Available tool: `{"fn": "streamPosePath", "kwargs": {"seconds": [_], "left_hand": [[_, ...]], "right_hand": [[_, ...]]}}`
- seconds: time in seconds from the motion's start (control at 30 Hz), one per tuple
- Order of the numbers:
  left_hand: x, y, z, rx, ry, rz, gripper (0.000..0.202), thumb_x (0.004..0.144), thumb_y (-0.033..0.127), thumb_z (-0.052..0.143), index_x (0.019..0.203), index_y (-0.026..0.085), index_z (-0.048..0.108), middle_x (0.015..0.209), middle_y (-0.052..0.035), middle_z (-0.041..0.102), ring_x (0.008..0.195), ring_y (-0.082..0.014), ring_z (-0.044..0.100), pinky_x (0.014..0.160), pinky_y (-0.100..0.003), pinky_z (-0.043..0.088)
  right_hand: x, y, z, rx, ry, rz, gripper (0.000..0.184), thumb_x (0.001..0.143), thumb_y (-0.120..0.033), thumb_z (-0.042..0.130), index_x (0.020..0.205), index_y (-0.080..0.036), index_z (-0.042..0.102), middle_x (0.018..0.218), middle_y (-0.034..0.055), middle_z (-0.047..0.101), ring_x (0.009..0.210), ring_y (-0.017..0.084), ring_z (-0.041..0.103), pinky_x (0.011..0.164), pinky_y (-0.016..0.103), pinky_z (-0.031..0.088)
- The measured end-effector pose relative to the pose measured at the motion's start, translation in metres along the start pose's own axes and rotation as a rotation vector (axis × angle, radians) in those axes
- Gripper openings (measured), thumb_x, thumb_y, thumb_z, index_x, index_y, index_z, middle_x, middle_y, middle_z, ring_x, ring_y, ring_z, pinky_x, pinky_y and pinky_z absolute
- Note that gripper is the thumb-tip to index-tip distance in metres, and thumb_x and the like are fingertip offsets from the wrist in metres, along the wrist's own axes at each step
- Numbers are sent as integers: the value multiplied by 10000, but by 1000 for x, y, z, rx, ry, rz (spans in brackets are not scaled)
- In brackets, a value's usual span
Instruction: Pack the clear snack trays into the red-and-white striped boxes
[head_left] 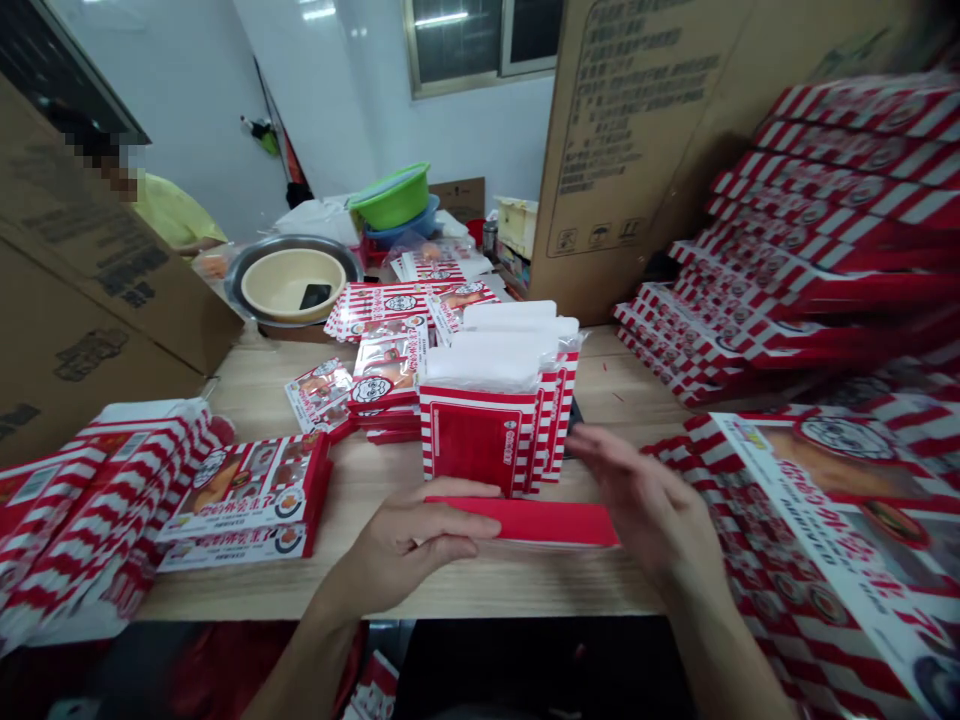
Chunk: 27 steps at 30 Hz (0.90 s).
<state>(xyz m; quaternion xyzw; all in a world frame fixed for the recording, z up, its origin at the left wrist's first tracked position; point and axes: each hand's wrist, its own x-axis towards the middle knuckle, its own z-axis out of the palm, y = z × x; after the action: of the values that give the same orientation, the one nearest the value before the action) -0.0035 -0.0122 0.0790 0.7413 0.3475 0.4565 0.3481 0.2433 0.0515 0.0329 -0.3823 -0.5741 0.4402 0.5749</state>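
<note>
A flat red box (pixel 555 522) stands on edge at the table's front, its narrow plain red side facing up. My left hand (pixel 409 540) grips its left end, fingers along the far side and thumb on the near side. At the box's right end is my right hand (pixel 649 500), fingers stretched out, slightly blurred and holding nothing. Whether its palm touches the box I cannot tell. Just behind the box, several red-and-white striped packs (pixel 480 440) stand upright with clear film and white tops showing.
Tall stacks of striped boxes (pixel 810 220) rise on the right, with a nearer pile (pixel 840 520) below. More boxes lie at left (pixel 247 490). Behind are a cream bowl (pixel 281 275), a green basin (pixel 394 195) and large cartons (pixel 630 120). A person in a yellow top (pixel 169 210) is at back left.
</note>
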Motion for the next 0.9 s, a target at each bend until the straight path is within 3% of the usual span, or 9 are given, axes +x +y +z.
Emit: {"fn": "streamPosePath", "kwargs": {"seconds": [0.03,0.07,0.13,0.23,0.33,0.43,0.67,0.9], "left_hand": [[-2,-2,3,-4,44,-1,258,828,118,633,1033,257,708,1130,-78,702,996,-177,680,834,-275,561],[-5,-4,6,-2,83,-3,246,824,108,635,1011,252,707,1116,-74,708,991,-174,681,830,-266,557],[-10,-8,11,11,137,-15,224,823,93,632,973,245,699,1100,-65,713,989,-169,677,839,-259,544],[-15,-11,14,29,180,-20,203,828,87,623,940,244,685,1103,-60,709,982,-163,676,831,-248,540],[-15,-11,14,46,195,-18,195,836,94,612,939,244,682,1089,-60,710,968,-161,679,801,-235,546],[-12,-11,17,77,207,-24,202,836,86,607,942,239,686,1072,-64,714,965,-161,680,792,-226,547],[-10,-11,26,112,238,-24,201,846,98,599,953,251,675,1099,-40,708,999,-137,667,841,-199,527],[-9,-11,25,176,227,-4,180,848,115,600,930,260,668,1076,-20,717,999,-131,669,835,-185,531]], "right_hand": [[9,18,-3,-118,241,103,407,821,-588,520,872,-242,726,1042,70,708,984,231,654,887,400,506],[20,36,-7,-186,324,171,424,803,-569,550,915,-194,712,1015,99,706,959,243,650,878,415,495],[41,65,-12,-250,352,266,408,788,-526,590,838,-134,693,866,98,705,803,236,655,770,413,514],[62,86,-18,-289,253,365,274,842,-376,621,736,-125,641,746,18,660,735,172,633,724,351,513],[65,83,-22,-280,113,460,223,855,-302,639,731,-117,623,705,-27,631,680,137,625,671,299,518],[56,73,-27,-247,49,523,174,866,-281,629,797,-121,632,724,-18,643,644,118,622,639,286,527],[50,82,-24,-341,173,466,211,920,-321,547,930,-123,617,908,34,660,786,145,643,720,326,535],[67,82,-6,-623,98,422,205,878,-327,606,843,-127,634,848,16,654,793,159,630,760,354,516]]}}
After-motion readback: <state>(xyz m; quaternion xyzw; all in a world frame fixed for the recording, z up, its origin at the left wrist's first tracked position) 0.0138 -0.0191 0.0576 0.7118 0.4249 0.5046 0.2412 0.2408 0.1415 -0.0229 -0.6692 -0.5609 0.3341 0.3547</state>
